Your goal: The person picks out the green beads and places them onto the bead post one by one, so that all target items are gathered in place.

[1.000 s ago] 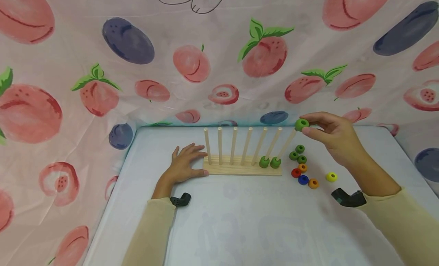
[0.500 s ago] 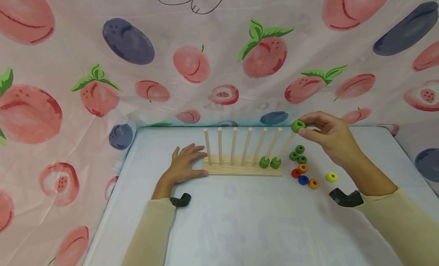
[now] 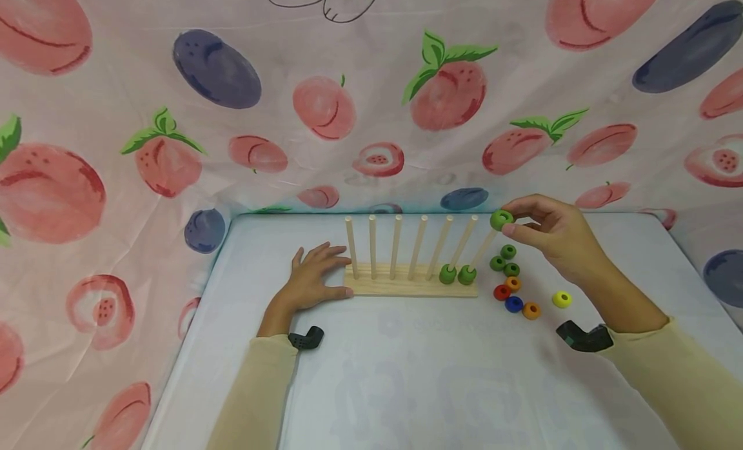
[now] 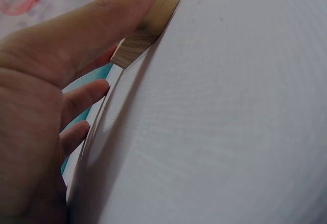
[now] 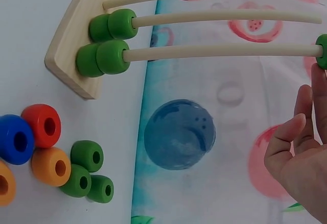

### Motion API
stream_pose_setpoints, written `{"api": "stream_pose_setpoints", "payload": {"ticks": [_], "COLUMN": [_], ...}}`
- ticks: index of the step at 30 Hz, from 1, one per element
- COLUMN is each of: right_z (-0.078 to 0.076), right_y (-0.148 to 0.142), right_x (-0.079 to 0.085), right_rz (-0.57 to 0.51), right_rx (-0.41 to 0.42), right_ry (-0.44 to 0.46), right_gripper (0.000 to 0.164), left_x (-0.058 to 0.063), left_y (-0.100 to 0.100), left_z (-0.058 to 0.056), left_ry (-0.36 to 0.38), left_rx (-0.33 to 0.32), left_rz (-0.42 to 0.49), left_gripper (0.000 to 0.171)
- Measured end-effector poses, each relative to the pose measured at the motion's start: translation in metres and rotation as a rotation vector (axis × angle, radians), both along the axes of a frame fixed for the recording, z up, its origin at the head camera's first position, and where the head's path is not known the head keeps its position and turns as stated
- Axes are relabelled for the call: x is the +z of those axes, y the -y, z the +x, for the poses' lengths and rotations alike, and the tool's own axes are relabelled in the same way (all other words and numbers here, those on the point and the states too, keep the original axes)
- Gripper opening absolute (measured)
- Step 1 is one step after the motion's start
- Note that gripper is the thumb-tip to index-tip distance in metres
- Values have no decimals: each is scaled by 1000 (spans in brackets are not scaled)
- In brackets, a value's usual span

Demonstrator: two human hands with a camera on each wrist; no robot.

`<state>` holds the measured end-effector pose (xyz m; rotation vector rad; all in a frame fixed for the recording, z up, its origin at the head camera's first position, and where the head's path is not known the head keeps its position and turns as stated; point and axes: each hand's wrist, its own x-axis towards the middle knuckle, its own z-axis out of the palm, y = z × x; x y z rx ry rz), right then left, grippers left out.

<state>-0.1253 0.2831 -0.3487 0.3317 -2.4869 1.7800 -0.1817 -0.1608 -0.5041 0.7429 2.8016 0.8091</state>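
Observation:
A wooden peg rack (image 3: 409, 287) with several upright pegs stands on the table. My left hand (image 3: 313, 279) holds its left end, thumb at the front corner and index finger at the back corner; in the left wrist view the thumb (image 4: 97, 24) lies against the base. My right hand (image 3: 560, 240) pinches a green bead (image 3: 502, 220) at the top of the rightmost peg. In the right wrist view, this peg's tip meets the bead (image 5: 322, 50), partly cut off by the frame. Two green beads (image 5: 104, 59) sit at the bottom of that peg, and two more (image 5: 113, 25) on its neighbour.
Right of the rack lie three loose green beads (image 3: 497, 263), a red bead (image 3: 502, 293), a blue bead (image 3: 513, 304) and two orange beads (image 3: 531, 310). A yellow bead (image 3: 562, 300) lies farther right. A fruit-print cloth (image 3: 377, 115) hangs behind the white table (image 3: 406, 372).
My right hand has moved slightly left and then down, bringing the green bead from beside the rightmost peg onto its top. The left hand and rack have stayed still.

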Motion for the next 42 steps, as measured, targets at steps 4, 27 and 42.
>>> {"api": "stream_pose_setpoints", "payload": {"ticks": [4, 27, 42], "right_z": [1, -1, -1], "right_y": [1, 2, 1], "right_x": [-1, -6, -6], "right_rz": [-53, -71, -28], "right_rx": [25, 47, 36], "right_ry": [10, 29, 26], "right_gripper": [28, 27, 28], "left_x": [1, 0, 0], "left_y": [0, 0, 0], "left_z": [0, 0, -1], "left_ry": [0, 14, 22], "left_rx": [-1, 2, 2], "left_rz": [-4, -6, -9], "left_gripper": [72, 72, 72]}}
